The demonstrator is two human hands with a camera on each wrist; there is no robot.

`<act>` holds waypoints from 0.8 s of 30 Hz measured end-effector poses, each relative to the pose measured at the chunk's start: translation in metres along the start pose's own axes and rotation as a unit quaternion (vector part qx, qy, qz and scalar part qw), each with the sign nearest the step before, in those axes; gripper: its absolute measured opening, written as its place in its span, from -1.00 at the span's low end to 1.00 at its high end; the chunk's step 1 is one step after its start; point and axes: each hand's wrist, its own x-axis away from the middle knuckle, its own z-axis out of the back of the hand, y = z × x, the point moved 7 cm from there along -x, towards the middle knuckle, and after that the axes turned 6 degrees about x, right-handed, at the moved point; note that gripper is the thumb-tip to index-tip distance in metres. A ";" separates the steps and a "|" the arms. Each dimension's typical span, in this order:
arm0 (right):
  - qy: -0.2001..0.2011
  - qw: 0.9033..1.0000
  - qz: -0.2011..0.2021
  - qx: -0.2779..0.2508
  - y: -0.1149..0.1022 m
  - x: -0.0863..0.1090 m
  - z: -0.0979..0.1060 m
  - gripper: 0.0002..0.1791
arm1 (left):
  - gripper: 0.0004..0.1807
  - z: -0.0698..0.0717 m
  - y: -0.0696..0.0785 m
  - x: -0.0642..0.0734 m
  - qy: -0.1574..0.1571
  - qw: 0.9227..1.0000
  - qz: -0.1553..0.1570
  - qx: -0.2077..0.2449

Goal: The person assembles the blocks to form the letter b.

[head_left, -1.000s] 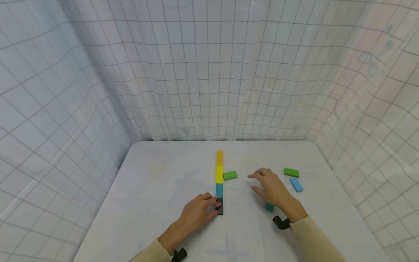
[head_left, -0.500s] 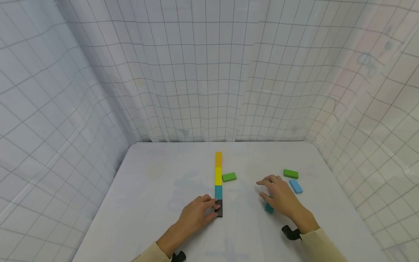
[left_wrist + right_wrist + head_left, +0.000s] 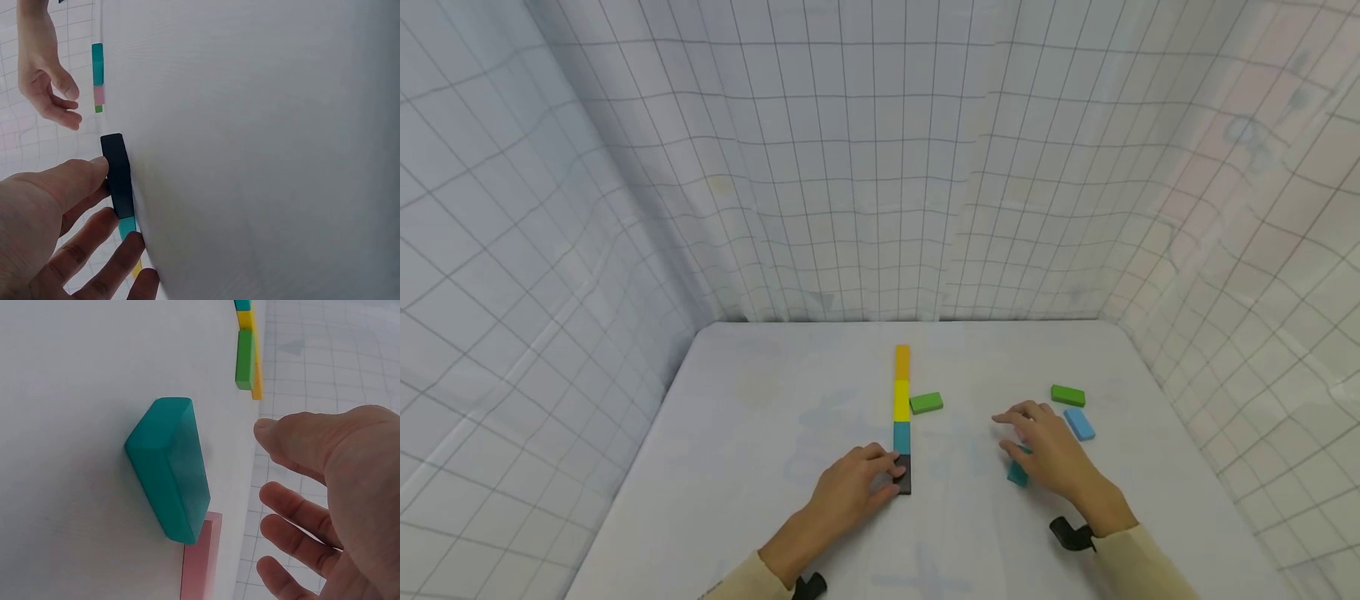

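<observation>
My left hand (image 3: 852,490) holds the black block (image 3: 904,482) at the near end of a straight row. In the left wrist view, thumb and fingers lie along one side of the black block (image 3: 117,175). Beyond it the row continues with a teal-blue block (image 3: 902,437), a yellow block (image 3: 902,402) and an orange block (image 3: 902,362). My right hand (image 3: 1051,450) hovers with loosely bent, spread fingers over a dark teal block (image 3: 1017,475), which it partly covers in the head view. The right wrist view shows this teal block (image 3: 172,469) apart from the fingers, with a pink block (image 3: 199,562) behind it.
A green block (image 3: 927,402) lies crosswise against the row's right side. Farther right are another green block (image 3: 1068,395) and a light blue block (image 3: 1079,423). White gridded curtains (image 3: 880,167) enclose the white table (image 3: 760,400) at the back and both sides.
My right hand has moved right and slightly toward me, uncovering more of the dark teal block. My left hand stays at the black block, and the row looks unchanged.
</observation>
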 end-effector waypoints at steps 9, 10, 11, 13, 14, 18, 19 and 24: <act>-0.005 1.000 -0.004 0.000 0.003 0.002 0.003 -0.53 | -0.76 0.003 0.003 -0.002 -0.003 1.000 -0.001 0.002; -0.007 1.000 -0.004 0.001 0.003 0.002 0.003 -0.53 | -0.76 0.003 0.003 -0.002 -0.003 1.000 -0.002 0.001; -0.010 1.000 -0.005 -0.001 0.004 0.003 0.004 -0.53 | -0.76 0.003 0.003 -0.002 -0.002 1.000 -0.002 0.001; -0.017 1.000 -0.004 -0.002 0.005 0.005 0.005 -0.53 | -0.75 0.002 0.003 -0.002 -0.002 1.000 -0.001 0.002; -0.022 1.000 -0.004 -0.003 0.005 0.007 0.005 -0.53 | -0.75 0.002 0.003 -0.002 -0.002 1.000 -0.001 0.002; -0.043 0.999 -0.002 -0.010 0.009 0.013 0.004 -0.51 | -0.76 0.002 0.003 -0.001 -0.002 1.000 -0.001 0.002; -0.050 0.999 -0.004 -0.015 0.009 0.015 0.004 -0.51 | -0.76 0.002 0.003 -0.001 -0.001 1.000 -0.001 0.002; -0.082 0.996 -0.010 -0.045 0.013 0.022 0.002 -0.50 | -0.76 0.002 0.003 0.000 -0.002 1.000 0.007 0.004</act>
